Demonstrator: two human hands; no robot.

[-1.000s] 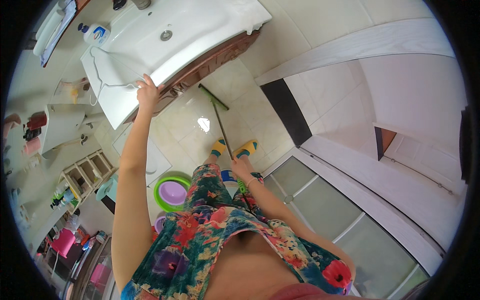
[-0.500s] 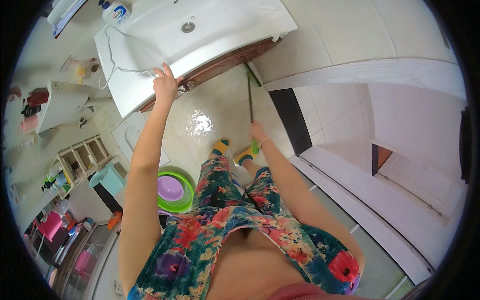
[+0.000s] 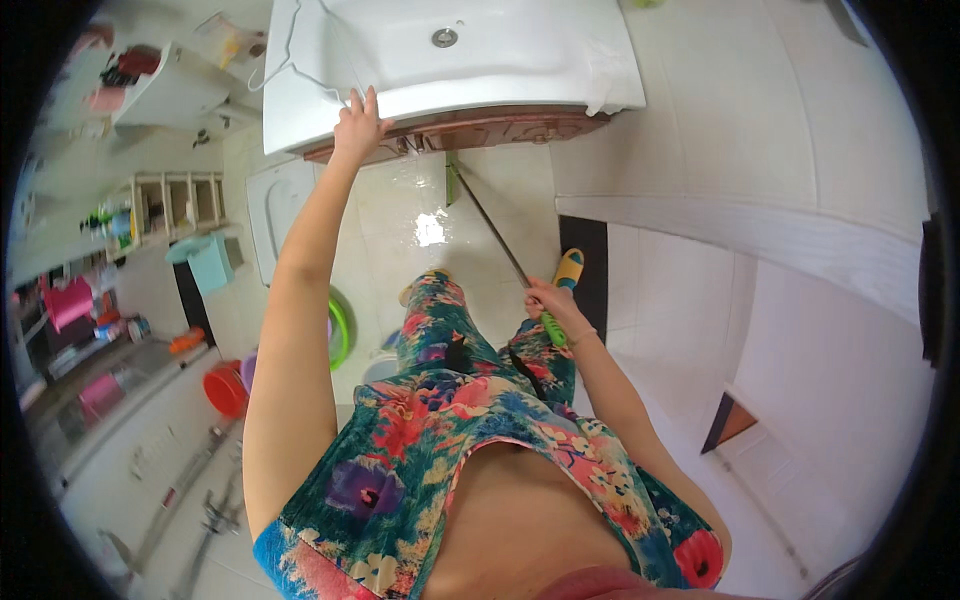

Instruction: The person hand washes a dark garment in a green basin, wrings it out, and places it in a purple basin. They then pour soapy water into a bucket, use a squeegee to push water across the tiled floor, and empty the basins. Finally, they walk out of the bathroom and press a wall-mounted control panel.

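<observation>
My left hand [image 3: 357, 124] rests on the front edge of a white wash basin [image 3: 520, 60], fingers over its rim. My right hand [image 3: 549, 300] is closed around the green grip of a long thin mop handle [image 3: 492, 235]. The handle slants up and left to a head [image 3: 452, 182] on the wet white floor tiles [image 3: 430, 225], just under the basin's wooden cabinet [image 3: 470, 128]. My legs in flowered trousers and a yellow slipper [image 3: 568, 268] stand below the basin.
A white toilet [image 3: 275, 205] stands at the left of the floor. A green and purple basin [image 3: 338, 328] and a red bowl [image 3: 226, 388] lie near my left leg. Shelves with bottles [image 3: 160, 205] line the left wall. A tiled step [image 3: 740, 230] runs on the right.
The view has swung so the basin now sits top centre. My left hand stays on the basin's edge. The mop handle and my right hand have shifted right, the head now under the cabinet.
</observation>
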